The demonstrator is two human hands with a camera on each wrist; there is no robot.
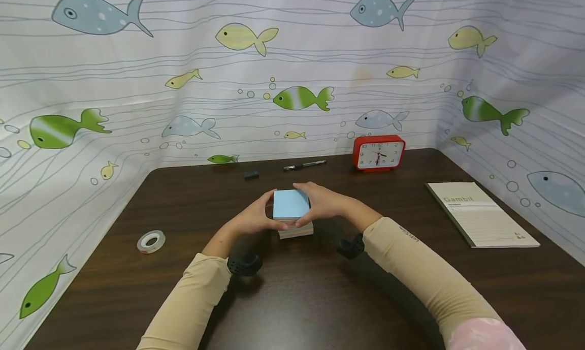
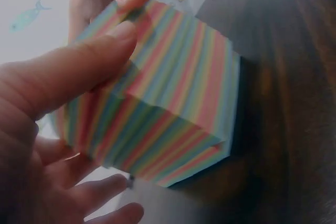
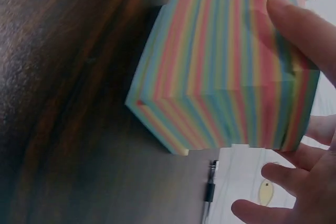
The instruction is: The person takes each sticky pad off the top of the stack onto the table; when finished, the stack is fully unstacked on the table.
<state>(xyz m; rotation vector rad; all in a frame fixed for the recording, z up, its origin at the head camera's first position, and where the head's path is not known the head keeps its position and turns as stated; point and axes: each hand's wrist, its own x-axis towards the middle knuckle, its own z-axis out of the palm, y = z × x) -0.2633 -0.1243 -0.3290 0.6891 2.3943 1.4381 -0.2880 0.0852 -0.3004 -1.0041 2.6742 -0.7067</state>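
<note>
Head: hands (image 1: 292,213) hold notepad (image 1: 291,204) (both).

Head view: from above, facing forward and down over the tabletop (image 1: 320,299) toward the fish-print backdrop (image 1: 292,60), wide and distant
Left wrist view: very close, from the left of the striped paper block (image 2: 173,108)
Right wrist view: very close, from its right
Shared: the block (image 1: 292,210), tabletop and pen (image 3: 209,192)

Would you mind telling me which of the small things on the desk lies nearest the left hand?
The roll of tape, alone at the desk's left edge, lies nearest the left hand; the pen and small dark block sit by the back wall.
</note>
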